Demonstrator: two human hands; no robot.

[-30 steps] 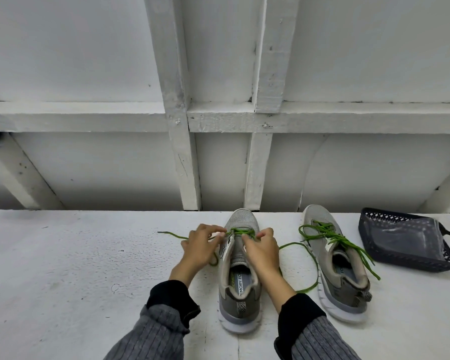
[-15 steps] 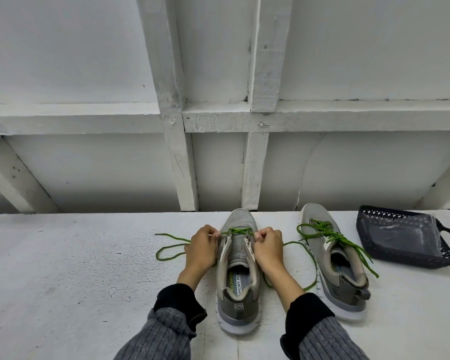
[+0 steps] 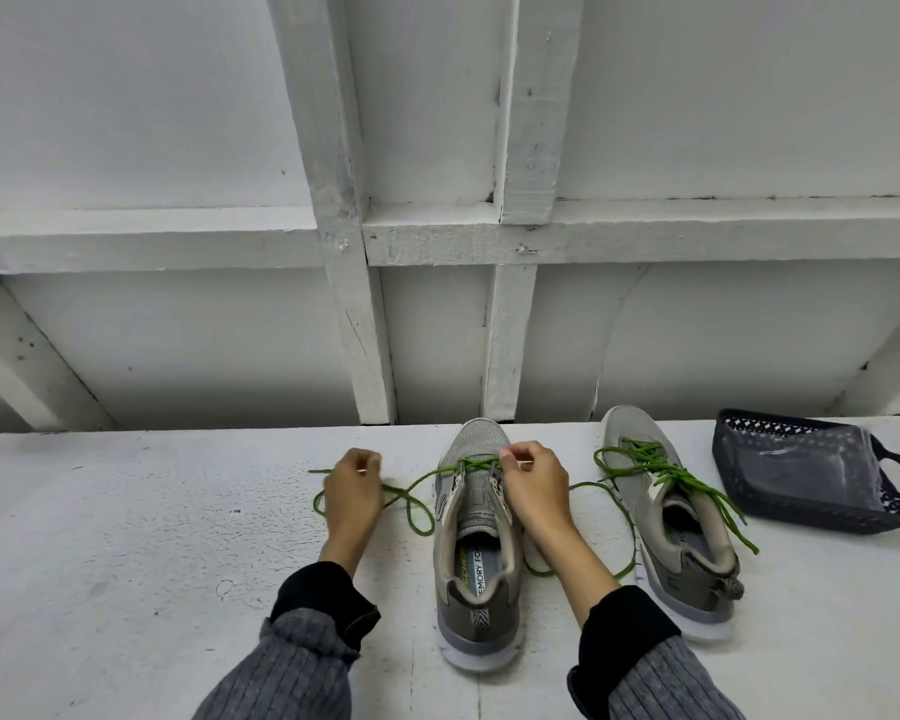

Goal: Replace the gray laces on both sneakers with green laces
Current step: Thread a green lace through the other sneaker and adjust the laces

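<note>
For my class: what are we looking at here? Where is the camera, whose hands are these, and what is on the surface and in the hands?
One picture, from a camera worn on a person's head, looking down. There is no robot. On the white table stand two gray sneakers. The left hand pulls a green lace out sideways; the right hand pinches the same lace at the near sneaker. The other sneaker already carries green lacing. A dark basket sits at the right.
</note>
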